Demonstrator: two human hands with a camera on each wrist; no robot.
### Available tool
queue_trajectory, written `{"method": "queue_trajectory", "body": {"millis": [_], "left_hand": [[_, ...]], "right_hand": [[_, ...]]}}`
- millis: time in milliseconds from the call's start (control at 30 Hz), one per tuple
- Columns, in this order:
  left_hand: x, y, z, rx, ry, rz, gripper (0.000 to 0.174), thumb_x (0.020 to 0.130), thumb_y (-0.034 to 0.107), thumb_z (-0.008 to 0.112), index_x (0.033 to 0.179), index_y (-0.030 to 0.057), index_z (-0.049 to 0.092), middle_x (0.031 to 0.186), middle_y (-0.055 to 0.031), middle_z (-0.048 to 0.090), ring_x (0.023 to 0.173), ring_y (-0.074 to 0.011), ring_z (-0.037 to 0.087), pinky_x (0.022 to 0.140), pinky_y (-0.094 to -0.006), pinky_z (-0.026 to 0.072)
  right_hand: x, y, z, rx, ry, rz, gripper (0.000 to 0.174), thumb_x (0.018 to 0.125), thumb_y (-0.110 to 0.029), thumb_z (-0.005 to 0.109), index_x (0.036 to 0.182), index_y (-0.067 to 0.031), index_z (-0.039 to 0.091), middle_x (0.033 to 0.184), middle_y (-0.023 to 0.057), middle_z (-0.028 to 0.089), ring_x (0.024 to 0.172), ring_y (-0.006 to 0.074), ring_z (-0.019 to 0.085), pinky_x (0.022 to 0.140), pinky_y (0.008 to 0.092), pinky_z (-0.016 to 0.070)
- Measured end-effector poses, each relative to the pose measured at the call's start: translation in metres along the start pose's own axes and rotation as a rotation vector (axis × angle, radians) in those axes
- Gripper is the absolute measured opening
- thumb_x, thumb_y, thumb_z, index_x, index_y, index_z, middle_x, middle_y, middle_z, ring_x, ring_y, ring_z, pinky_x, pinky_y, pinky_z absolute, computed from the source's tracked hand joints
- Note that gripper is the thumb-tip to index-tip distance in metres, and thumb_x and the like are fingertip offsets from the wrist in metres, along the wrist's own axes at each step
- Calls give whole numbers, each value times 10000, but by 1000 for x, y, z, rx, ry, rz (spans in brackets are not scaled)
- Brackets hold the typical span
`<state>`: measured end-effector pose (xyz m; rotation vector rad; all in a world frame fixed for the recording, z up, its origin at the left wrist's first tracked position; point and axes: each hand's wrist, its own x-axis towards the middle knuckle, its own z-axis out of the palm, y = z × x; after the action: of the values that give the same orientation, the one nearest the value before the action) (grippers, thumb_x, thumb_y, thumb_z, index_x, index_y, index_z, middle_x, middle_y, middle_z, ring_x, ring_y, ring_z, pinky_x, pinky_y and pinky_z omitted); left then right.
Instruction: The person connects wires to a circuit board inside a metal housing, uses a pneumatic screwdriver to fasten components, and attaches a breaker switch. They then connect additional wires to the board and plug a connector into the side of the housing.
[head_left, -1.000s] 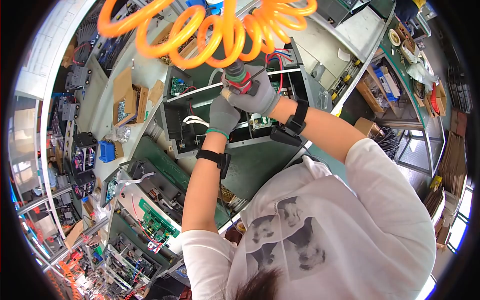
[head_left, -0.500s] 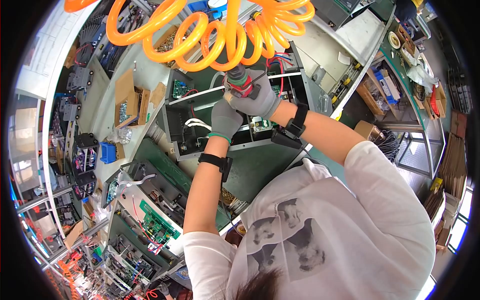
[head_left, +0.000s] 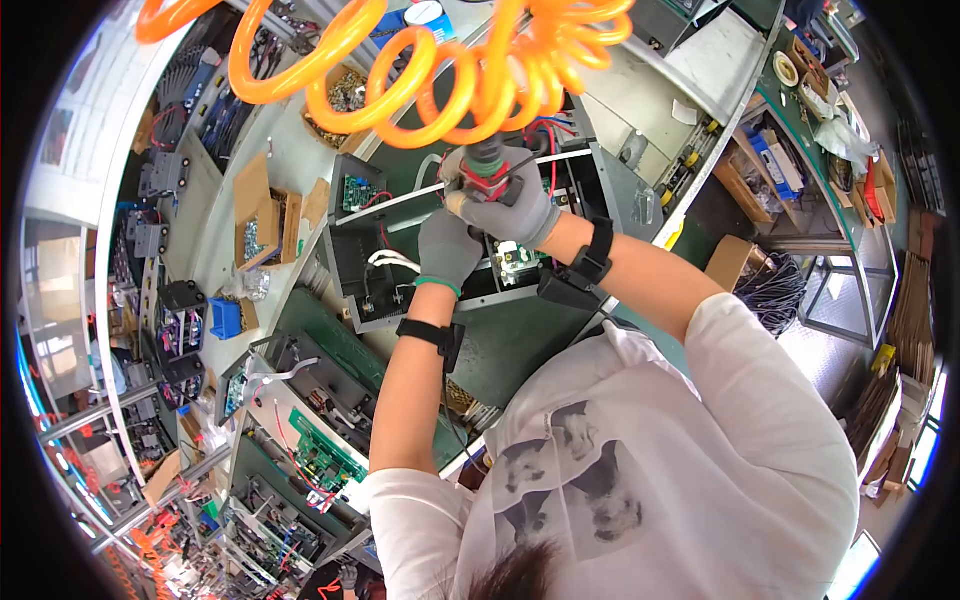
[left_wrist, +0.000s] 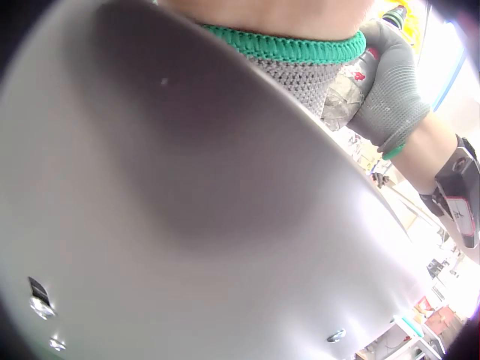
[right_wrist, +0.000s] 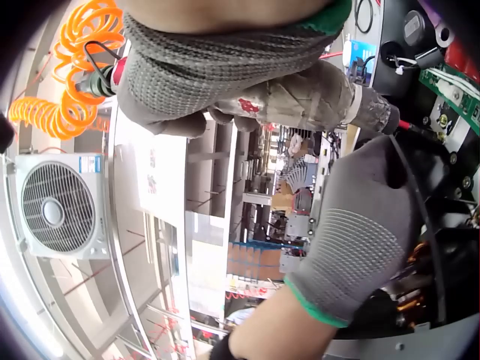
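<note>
On a cluttered green surface point(head_left: 500, 348) sits an open metal chassis point(head_left: 420, 312), the right hand point(head_left: 515, 205) gripping a power screwdriver point(right_wrist: 300, 101) over it, the left hand point(head_left: 448, 245) near its tip, finger state unclear.

grey gloves point(head_left: 447, 248) end behind the fingers point(right_wrist: 178, 125) in green cuffs point(head_left: 438, 284); farther back: black wrist straps point(head_left: 424, 332), white short-sleeved shirt point(head_left: 740, 410) with grey print point(head_left: 612, 495).

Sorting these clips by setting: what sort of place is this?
Probably an electronics assembly workshop: there is an open case with circuit boards inside, a coiled orange hose, and a cardboard box of small parts.
</note>
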<state>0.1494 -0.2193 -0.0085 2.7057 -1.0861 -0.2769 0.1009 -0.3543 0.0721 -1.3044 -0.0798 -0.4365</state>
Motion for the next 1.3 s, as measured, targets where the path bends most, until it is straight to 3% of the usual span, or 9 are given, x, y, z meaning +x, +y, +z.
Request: {"method": "queue_trajectory", "body": {"millis": [133,233,367,667,833,900,967,1133,1300], "left_hand": [[-10,4,-6,-192,229,139,111,700,78,614,782,51,544,767,-127,570,782,-334,566,678,-455,458],[-16,11,-13,-39,168,83,113,685,64,608,773,61,538,770,-122,563,797,-331,563,674,-449,456],[-15,3,-12,-209,181,117,107,663,32,585,751,60,530,735,-127,545,776,-352,549,651,-455,441],[-2,3,-9,-296,46,-79,79,666,16,590,738,44,600,781,-152,596,784,-363,574,685,-438,466],[-6,-2,-6,-256,68,17,87,688,41,591,773,58,582,781,-145,580,783,-353,566,687,-440,462],[-8,5,-17,-205,32,32,91,691,66,598,778,59,571,775,-137,573,797,-339,565,690,-437,459],[-12,10,-24,-33,-4,94,125,681,79,606,799,58,573,803,-118,579,829,-313,571,697,-424,457],[-20,14,-48,-2,-114,112,578,704,185,639,1242,21,503,1028,-140,571,987,-317,541,821,-425,445],[-2,14,-59,-94,-274,170,754,687,371,731,1291,7,466,1088,-156,528,1050,-308,509,870,-413,432]], "right_hand": [[2,-42,-8,182,171,54,193,710,58,631,882,-16,582,789,15,587,672,59,536,606,225,456],[-5,-63,-34,306,234,230,203,705,57,626,887,-20,579,772,26,585,636,68,544,570,228,452],[-15,-61,-60,437,384,253,214,687,11,595,894,-15,547,728,85,586,605,180,583,567,304,480],[-43,-63,-85,362,520,517,221,686,-48,588,903,-17,553,722,100,584,605,194,581,551,300,476],[-71,-80,-98,244,572,692,246,678,-47,601,920,-25,562,703,98,587,627,195,599,531,296,493],[-81,-82,-100,204,584,710,276,681,-42,582,954,-31,548,851,79,572,666,205,611,556,321,527],[-95,-76,-106,203,587,762,270,691,-45,570,960,-35,545,897,70,558,687,203,613,559,315,530],[-106,-80,-102,78,597,839,273,693,-54,567,965,-39,549,892,74,562,679,203,610,566,326,529],[-104,-74,-111,136,730,822,269,700,-58,571,969,-47,553,856,78,564,678,204,605,578,326,526]]}}
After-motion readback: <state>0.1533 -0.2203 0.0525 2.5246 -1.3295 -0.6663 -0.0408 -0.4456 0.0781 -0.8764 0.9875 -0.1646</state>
